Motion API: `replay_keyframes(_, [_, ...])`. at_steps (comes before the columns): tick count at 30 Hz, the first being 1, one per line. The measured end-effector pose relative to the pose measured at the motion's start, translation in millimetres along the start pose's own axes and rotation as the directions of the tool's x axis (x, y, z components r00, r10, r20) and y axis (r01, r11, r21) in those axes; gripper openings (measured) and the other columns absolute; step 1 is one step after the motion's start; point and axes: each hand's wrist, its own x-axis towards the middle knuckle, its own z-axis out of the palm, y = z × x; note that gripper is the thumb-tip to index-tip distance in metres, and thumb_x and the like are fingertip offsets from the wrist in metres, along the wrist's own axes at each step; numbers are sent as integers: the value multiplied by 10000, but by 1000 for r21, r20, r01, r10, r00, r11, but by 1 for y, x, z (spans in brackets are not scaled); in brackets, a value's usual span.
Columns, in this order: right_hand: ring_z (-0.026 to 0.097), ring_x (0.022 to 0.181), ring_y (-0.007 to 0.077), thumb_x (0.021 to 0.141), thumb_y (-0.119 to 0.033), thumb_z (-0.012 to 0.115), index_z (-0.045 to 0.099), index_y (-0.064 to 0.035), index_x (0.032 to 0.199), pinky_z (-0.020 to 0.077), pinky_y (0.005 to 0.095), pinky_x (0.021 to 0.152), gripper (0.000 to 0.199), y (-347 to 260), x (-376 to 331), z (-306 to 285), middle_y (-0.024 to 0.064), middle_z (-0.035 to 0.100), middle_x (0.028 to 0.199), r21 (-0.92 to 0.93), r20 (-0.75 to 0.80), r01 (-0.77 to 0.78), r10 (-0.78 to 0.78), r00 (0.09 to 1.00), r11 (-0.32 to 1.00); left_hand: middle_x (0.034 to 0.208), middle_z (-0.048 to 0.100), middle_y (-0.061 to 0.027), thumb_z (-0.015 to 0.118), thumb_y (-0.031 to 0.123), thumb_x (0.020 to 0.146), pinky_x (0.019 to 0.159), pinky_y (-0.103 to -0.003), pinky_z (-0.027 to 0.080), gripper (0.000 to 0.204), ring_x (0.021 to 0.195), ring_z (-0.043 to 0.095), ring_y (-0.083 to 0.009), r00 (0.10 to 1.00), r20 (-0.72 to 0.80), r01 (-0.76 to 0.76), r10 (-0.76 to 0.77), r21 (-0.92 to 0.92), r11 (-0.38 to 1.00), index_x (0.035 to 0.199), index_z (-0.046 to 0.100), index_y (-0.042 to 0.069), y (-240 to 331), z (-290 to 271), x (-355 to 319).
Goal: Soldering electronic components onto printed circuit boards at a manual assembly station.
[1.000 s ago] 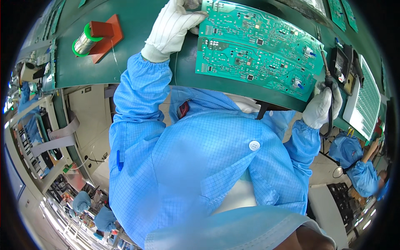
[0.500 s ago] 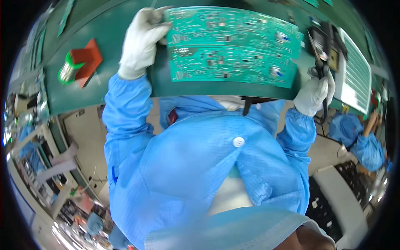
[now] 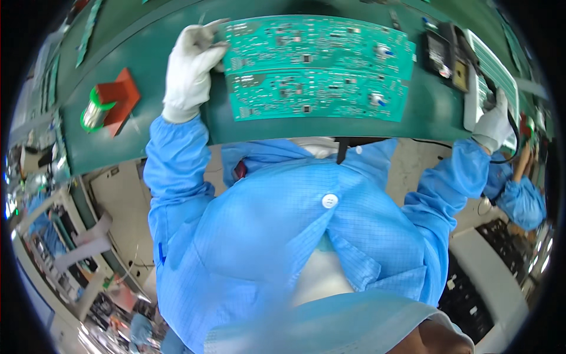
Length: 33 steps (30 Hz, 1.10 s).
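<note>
The work area holds 1 green circuit panel (image 3: 330, 69), 2 gloved hands, 1 wire spool (image 3: 94, 112) with green flanges on 1 red stand (image 3: 125, 97), 1 black holder (image 3: 438, 53) and 1 white slatted panel (image 3: 473, 100). The circuit panel is positioned at the middle of the green workbench (image 3: 177, 133), close to its near edge and between the 2 hands. It is rectangular, with 2 matching halves, 1 far and 1 near, divided by a lengthwise line. Each half carries small components, 1 dark square chip near the middle and 1 white part with a blue end at right. Surface markings are too small to read. The left hand (image 3: 190, 74) has bent fingers at the circuit panel's left edge; whether it grasps the edge cannot be determined. The right hand (image 3: 494, 124) is closed around a dark corded tool (image 3: 490, 102) over the slatted panel.
</note>
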Motion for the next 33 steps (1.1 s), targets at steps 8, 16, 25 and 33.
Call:
replay_keyframes(8, [696, 934, 209, 1064, -158, 525, 611, 75, 1306, 587, 313, 826, 347, -12, -33, 59, 148, 699, 1169, 650, 192, -385, 348, 917, 655, 1295, 639, -146, 687, 33, 938, 714, -254, 597, 268, 983, 681, -150, 996, 34, -77, 84, -176, 981, 1073, 458, 2, -4, -2, -3])
replay_keyframes(16, [612, 768, 95, 994, -277, 667, 689, 18, 1203, 497, 258, 683, 362, -77, -135, 40, 62, 714, 918, 181, 636, -203, 43, 770, 962, 1287, 650, -182, 668, -33, 926, 728, -262, 580, 237, 955, 676, -139, 982, -36, -186, 184, -92, 978, 1030, 462, 18, 12, 1, -16])
replay_keyframes(25, [663, 981, 158, 983, -325, 724, 657, 29, 1204, 521, 279, 880, 422, -61, -143, 66, 92, 707, 1073, 514, 329, -49, -143, 934, 857, 1105, 652, -138, 698, -83, 880, 909, -303, 519, 344, 1017, 676, -212, 968, -131, -219, 212, -40, 975, 938, 399, 79, 38, 10, -59])
replay_keyframes(33, [682, 1099, 213, 982, -100, 610, 644, 6, 1289, 542, 347, 991, 327, -27, -149, 77, 144, 702, 1227, 418, 399, 161, -340, 851, 894, 1102, 643, -121, 839, 91, 833, 906, -352, 533, 390, 1075, 645, -224, 938, -4, -308, 346, 448, 839, 1023, 499, 82, 3, 10, -63])
